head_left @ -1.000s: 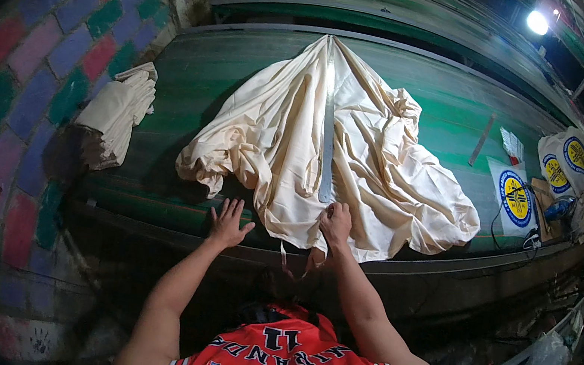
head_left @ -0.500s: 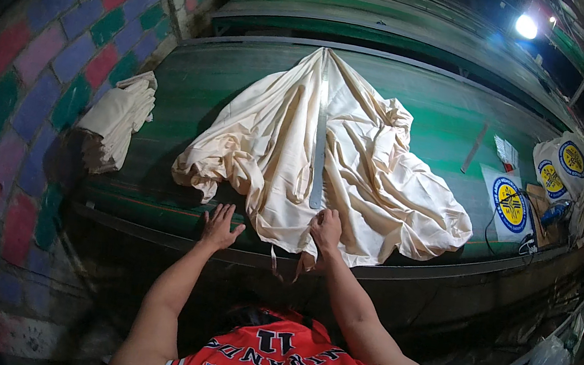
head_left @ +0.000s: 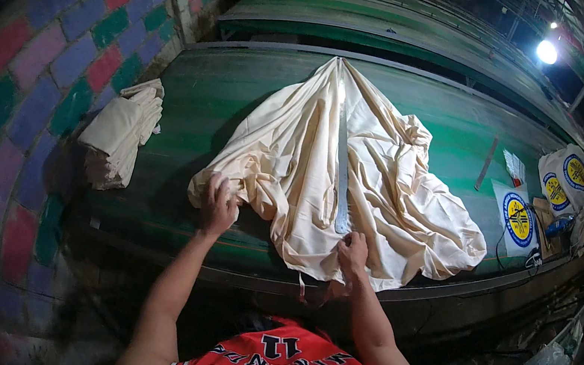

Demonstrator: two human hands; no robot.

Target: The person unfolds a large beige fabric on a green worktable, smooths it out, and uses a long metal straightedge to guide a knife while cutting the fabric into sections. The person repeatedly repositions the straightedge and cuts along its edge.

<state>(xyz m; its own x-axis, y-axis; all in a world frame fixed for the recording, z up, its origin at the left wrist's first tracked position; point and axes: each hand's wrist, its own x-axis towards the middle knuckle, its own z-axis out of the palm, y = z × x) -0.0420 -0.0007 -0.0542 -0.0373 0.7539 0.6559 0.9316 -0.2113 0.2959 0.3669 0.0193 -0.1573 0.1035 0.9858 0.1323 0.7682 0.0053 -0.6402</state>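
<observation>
A cream cloth [head_left: 394, 205] lies in loose folds, narrowing to a point at the worktable's far edge. A long metal strip [head_left: 341, 171] runs down its middle. My left hand [head_left: 218, 205] touches the bunched left part of the cloth, fingers apart and slightly bent. My right hand [head_left: 352, 254] is closed on the cloth just below the strip's near end. A narrow tie of fabric [head_left: 301, 288] hangs over the near edge.
Folded cream cloths [head_left: 118, 130] sit at the table's left, beside a painted wall [head_left: 68, 66]. At the right lie printed sheets [head_left: 517, 220], hanging bags [head_left: 564, 178], cables and a short strip [head_left: 487, 162]. More long tables [head_left: 361, 23] stand beyond.
My left hand has moved from the bare green surface up onto the cloth's bunched left part. My right hand stays by the strip's end. The whole view has shifted slightly.
</observation>
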